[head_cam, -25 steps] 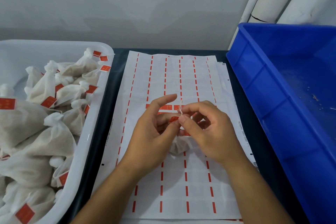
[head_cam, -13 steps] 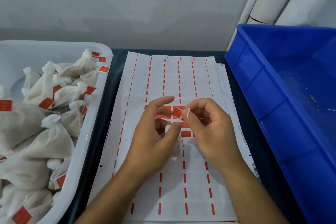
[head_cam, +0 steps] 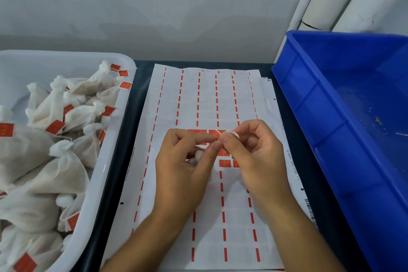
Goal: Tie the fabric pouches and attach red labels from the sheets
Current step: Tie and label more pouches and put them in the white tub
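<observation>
Place: small packing workbench
Evidence: white plastic tub (head_cam: pixel 106 174) of tied, labelled fabric pouches (head_cam: pixel 50 108); empty blue plastic crate (head_cam: pixel 331 117); paper sheets of red labels (head_cam: pixel 198 99)

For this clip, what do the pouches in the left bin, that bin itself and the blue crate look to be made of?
Pouches: thin off-white non-woven or gauzy fabric, matte, softly creased, dark filling showing through. White bin: probably plastic, glossy, slightly translucent, rounded rim. Blue crate: rigid moulded plastic by the look, with ribbed walls and a dull sheen.

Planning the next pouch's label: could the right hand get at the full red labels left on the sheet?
Probably yes: the red labels lie uncovered just beside the right hand, but it first must release the string.
</observation>
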`<state>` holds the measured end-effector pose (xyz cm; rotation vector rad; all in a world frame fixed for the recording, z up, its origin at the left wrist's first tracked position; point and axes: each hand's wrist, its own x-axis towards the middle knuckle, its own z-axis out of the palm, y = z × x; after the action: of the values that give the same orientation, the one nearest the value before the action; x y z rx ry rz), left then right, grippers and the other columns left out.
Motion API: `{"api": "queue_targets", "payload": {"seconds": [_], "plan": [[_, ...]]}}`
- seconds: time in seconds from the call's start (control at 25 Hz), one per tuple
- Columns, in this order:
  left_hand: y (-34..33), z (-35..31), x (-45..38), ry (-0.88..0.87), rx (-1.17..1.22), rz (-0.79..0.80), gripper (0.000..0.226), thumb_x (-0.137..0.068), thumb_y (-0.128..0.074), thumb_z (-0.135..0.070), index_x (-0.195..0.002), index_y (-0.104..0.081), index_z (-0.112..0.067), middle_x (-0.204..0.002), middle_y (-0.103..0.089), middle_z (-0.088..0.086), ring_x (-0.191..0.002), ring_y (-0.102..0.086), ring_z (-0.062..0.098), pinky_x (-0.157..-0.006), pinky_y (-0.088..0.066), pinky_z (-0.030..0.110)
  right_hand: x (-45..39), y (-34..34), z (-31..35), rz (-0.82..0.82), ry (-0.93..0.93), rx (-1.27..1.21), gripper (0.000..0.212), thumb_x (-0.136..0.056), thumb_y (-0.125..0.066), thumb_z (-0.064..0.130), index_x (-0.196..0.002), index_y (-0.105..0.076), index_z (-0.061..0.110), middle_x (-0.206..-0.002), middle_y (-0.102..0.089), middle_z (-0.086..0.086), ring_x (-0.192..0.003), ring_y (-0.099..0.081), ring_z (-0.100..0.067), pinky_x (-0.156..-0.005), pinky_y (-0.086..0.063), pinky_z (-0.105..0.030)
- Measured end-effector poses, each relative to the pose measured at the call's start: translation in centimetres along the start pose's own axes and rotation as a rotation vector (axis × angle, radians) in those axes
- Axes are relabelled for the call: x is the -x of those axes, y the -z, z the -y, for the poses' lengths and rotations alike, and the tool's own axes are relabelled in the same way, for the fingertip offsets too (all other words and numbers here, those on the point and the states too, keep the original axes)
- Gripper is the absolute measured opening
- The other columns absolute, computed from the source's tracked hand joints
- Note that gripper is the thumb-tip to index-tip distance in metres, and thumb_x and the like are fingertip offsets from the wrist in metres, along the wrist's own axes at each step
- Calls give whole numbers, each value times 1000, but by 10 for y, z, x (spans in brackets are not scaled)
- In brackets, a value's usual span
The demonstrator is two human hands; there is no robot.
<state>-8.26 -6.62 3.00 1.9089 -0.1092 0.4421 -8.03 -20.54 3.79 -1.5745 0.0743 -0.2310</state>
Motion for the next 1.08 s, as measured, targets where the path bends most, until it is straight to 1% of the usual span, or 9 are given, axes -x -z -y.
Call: {"api": "queue_targets", "payload": {"seconds": [0.2, 0.4, 0.52, 0.64, 0.72, 0.76, 0.84, 0.92, 1.08], "plan": [[0, 3, 0, 12, -63, -4, 16, -85, -67, -44, -99, -72, -38, -95, -63, -15, -99, -55, -6, -78, -45, 2, -1, 0, -1, 27, 14, 27, 21, -87, -77, 35, -102, -65, 26, -94, -78, 7, -88, -77, -13, -72, -61, -19], [1, 5, -3, 91, -29, 9, 22, -85, -58, -53, -97, -71, -39, -95, -62, -20, -98, -57, -1, -76, -47, 5, -5, 3, -2, 123, 10, 150, 36, -84, -69, 54, -118, -65, 41, -112, -71, 21, -103, -70, -5, -78, -60, -19], [2, 5, -5, 113, 32, 68, 15, -86, -57, -55, -91, -67, -45, -93, -63, -22, -96, -61, 4, -74, -50, 9, -5, 3, -3, 212, 12, 102, 23, -91, -67, 45, -112, -73, 37, -103, -76, 13, -99, -74, -12, -79, -61, -23], [2, 4, -5, 157, 115, 124, 16, -87, -59, -54, -89, -67, -40, -93, -65, -22, -90, -65, 10, -73, -56, 19, -3, 3, -2, 186, 46, 80, 13, -94, -68, 39, -99, -78, 31, -95, -77, 8, -91, -75, -15, -72, -60, -21], [2, 5, -3, 186, 180, 179, 14, -92, -65, -51, -98, -65, -38, -94, -65, -19, -88, -66, 12, -70, -57, 24, -4, 4, -2, 152, 66, 56, 11, -95, -70, 34, -96, -79, 28, -91, -78, 5, -85, -75, -16, -69, -59, -21], [3, 4, -2, 194, 214, 230, 17, -92, -69, -47, -106, -62, -39, -96, -65, -19, -89, -66, 12, -70, -57, 22, -4, 3, -2, 134, 73, 48, 11, -95, -69, 33, -95, -78, 26, -90, -77, 3, -84, -75, -16, -68, -59, -22], [3, 6, 1, 168, 204, 323, 44, -87, -76, -33, -121, -51, -48, -103, -61, -21, -95, -66, 10, -74, -57, 18, -3, 2, -2, 105, 80, 64, 13, -96, -66, 34, -95, -74, 24, -89, -76, 4, -82, -74, -16, -65, -59, -20], [1, 9, 3, 128, 118, 324, 60, -87, -77, -24, -125, -45, -56, -108, -59, -22, -101, -64, 6, -80, -57, 16, -1, 1, -2, 81, 113, 137, 12, -97, -62, 36, -97, -70, 27, -89, -73, 10, -85, -73, -12, -65, -58, -17], [-1, 17, -1, 158, 30, 194, 62, -85, -81, -38, -132, -42, -52, -114, -55, -27, -109, -58, -2, -81, -50, 6, -3, -9, 8, 7, 217, 209, 10, -97, -61, 37, -99, -69, 31, -89, -73, 16, -87, -73, -10, -70, -58, -17]]}}
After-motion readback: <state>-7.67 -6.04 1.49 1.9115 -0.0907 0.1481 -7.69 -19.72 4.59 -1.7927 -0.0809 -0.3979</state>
